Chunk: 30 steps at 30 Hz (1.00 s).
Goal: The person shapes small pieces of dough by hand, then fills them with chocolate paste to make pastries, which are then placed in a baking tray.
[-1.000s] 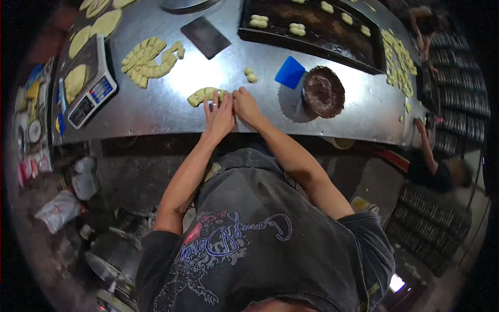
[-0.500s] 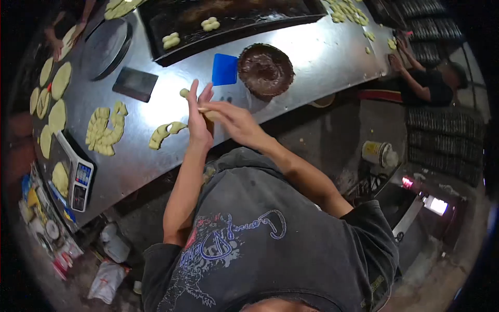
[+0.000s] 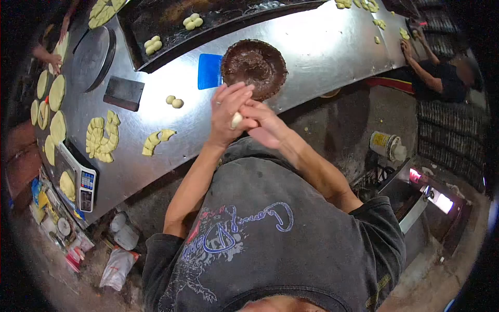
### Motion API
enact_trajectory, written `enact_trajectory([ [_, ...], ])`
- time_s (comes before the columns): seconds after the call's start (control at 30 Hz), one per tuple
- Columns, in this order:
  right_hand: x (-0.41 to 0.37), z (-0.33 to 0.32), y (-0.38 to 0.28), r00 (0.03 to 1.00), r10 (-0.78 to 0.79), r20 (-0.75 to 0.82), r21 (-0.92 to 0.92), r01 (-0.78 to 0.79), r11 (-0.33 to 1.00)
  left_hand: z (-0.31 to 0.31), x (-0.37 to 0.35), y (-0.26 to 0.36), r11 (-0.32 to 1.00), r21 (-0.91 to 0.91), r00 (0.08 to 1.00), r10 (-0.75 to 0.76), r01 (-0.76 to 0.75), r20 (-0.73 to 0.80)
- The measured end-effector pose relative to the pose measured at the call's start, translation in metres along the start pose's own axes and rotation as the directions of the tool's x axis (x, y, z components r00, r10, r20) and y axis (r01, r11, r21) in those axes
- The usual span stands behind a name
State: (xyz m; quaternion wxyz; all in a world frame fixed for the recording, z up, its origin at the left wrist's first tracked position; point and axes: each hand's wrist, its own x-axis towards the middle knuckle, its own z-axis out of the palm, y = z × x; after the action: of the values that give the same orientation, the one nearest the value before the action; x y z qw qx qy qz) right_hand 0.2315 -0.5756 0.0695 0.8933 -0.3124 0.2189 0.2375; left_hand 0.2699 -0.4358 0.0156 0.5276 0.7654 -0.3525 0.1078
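Observation:
My left hand (image 3: 224, 115) and my right hand (image 3: 266, 124) are pressed together in front of the bowl. Between them shows a small pale dough ball (image 3: 237, 120), partly covered by my fingers. Just behind my fingertips stands the bowl (image 3: 282, 78), with thick dark brown paste (image 3: 252, 60) inside. A blue scraper (image 3: 209, 72) lies against its left side. Left of my hands, two dough balls (image 3: 174, 101) rest on the metal table (image 3: 179, 122). Nearer the table edge are a short strip of cut dough (image 3: 157, 141) and a larger curved group of dough pieces (image 3: 102, 138).
A dark baking tray (image 3: 171, 49) at the back holds clustered dough balls. A dark rectangular block (image 3: 123, 93), round pan (image 3: 96, 60) and scale (image 3: 84, 182) stand left, near flat dough rounds (image 3: 57, 93). A co-worker (image 3: 442, 78) works far right; another person's hand (image 3: 49, 57) is far left.
My hands have moved right, toward the bowl, and closed around the dough. Two dough balls now show on the table where one was partly hidden. The short dough strip looks shorter. The view has shifted slightly.

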Motion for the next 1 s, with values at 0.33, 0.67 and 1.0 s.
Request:
enact_trajectory([
  [0.33,0.098,-0.098,-0.025,0.95,-0.269,0.157,-0.977,0.108,-0.186,0.041,-0.027,-0.033,0.12,-0.718,0.366,-0.909,0.685,0.198],
  [0.67,0.104,-0.078,-0.048,0.992,-0.027,-0.125,-0.652,-0.061,0.756,0.021,-0.02,-0.03,0.095,-0.657,0.311,-0.925,0.748,0.22],
  [1.0,0.084,0.024,0.026,0.976,0.051,0.212,-0.185,-0.011,0.983,-0.082,-0.045,0.004,0.285,-0.786,0.435,-0.9,0.549,-0.022],
])
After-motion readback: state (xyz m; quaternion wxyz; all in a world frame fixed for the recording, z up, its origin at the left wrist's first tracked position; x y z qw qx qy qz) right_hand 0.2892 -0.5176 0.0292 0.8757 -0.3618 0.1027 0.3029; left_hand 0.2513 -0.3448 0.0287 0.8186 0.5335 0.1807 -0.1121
